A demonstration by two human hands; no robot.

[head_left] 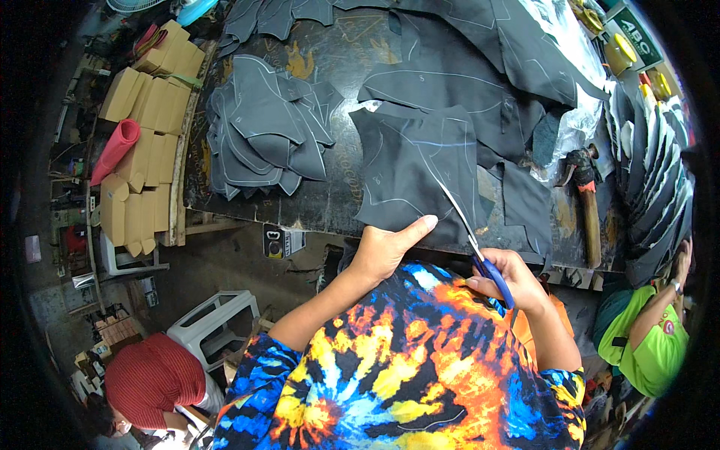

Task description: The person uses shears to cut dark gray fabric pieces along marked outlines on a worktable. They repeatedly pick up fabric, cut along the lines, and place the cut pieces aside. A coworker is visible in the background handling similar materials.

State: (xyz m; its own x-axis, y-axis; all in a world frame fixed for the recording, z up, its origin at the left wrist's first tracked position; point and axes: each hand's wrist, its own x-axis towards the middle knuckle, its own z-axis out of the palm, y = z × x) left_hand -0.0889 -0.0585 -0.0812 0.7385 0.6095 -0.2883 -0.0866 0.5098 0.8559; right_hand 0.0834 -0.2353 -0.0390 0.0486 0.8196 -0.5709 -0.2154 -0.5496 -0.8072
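A dark grey sheet of leather-like material (397, 161) with pale outlines drawn on it lies at the near edge of the worktable (345, 150). My left hand (386, 246) grips its near edge, thumb on top and the other fingers hidden beneath. In my right hand (519, 279) is a pair of scissors (493, 281) with blue handles. Their blades reach away from me over the sheet's right part, along a drawn line. Left of the sheet rests a pile of cut grey pieces (262, 131) with pale edges.
Larger marked grey sheets (442, 81) cover the table's far side. A wooden-handled hammer (589, 217) lies at right, beside hanging grey pieces (649, 180). Tan boxes (154, 105) and a pink roll (116, 150) line the left. A white stool (214, 322) and two people (154, 375) are nearby.
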